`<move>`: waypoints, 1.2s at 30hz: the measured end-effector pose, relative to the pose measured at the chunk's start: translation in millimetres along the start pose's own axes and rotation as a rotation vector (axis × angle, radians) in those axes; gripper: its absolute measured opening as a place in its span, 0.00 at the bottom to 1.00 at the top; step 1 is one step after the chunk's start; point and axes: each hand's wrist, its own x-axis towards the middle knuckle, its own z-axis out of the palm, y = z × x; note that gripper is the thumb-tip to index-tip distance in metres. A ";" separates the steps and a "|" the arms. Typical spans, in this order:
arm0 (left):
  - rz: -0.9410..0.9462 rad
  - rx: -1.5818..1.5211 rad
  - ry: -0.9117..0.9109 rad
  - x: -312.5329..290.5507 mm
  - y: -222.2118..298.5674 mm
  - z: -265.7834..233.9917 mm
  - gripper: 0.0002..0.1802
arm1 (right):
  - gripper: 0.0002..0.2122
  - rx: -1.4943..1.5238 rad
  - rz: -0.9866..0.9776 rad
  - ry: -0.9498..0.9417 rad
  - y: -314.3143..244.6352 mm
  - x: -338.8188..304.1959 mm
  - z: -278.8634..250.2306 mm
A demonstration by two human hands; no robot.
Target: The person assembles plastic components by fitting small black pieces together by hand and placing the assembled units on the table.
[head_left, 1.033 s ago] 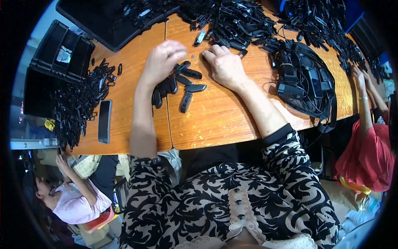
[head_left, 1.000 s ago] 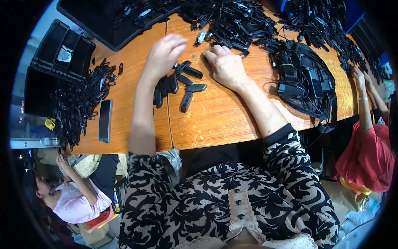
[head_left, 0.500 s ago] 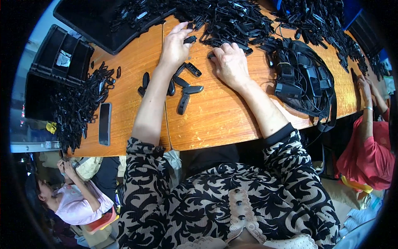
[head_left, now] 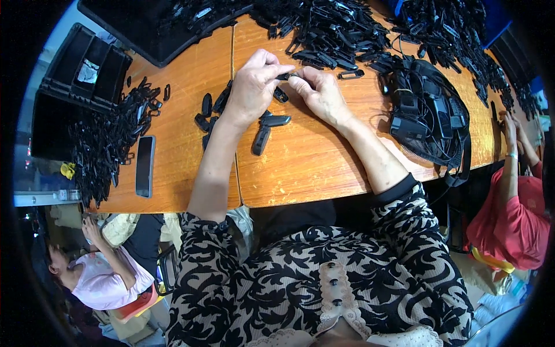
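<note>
My left hand (head_left: 251,87) and my right hand (head_left: 324,98) meet above the table in front of the far pile. Between their fingertips is a small black plastic part (head_left: 283,76), pinched from both sides; the fingers hide much of it. Just below my hands lie loose black plastic casings, one of them an elongated casing (head_left: 261,140) nearest me. More casings, including an upright-lying casing (head_left: 206,105), rest left of my left wrist, partly behind my forearm. An open black frame (head_left: 350,74) lies right of my right hand, at the edge of the pile of black parts (head_left: 341,34).
A phone (head_left: 145,166) lies at left beside another heap of black parts (head_left: 110,139) and stacked black bins (head_left: 81,69). A large black tray (head_left: 156,53) stands far left. Strapped, cabled black gear (head_left: 430,110) sits at right. Co-workers sit at both sides.
Both hands have come away from the far pile and drawn together, now pinching one small black part between them. The open frame right of my right hand has come into view.
</note>
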 end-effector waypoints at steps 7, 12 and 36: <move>-0.347 -0.432 -0.013 -7.4 -7.7 7.1 0.26 | 0.12 0.157 0.197 -0.194 4.2 3.2 -7.6; -0.333 -0.234 -0.051 -12.6 -4.7 13.9 0.15 | 0.12 0.259 0.236 -0.242 3.7 7.6 -14.8; -0.259 -0.432 -0.244 -1.0 -8.0 -22.0 0.19 | 0.16 0.344 0.287 -0.433 0.5 6.7 -12.3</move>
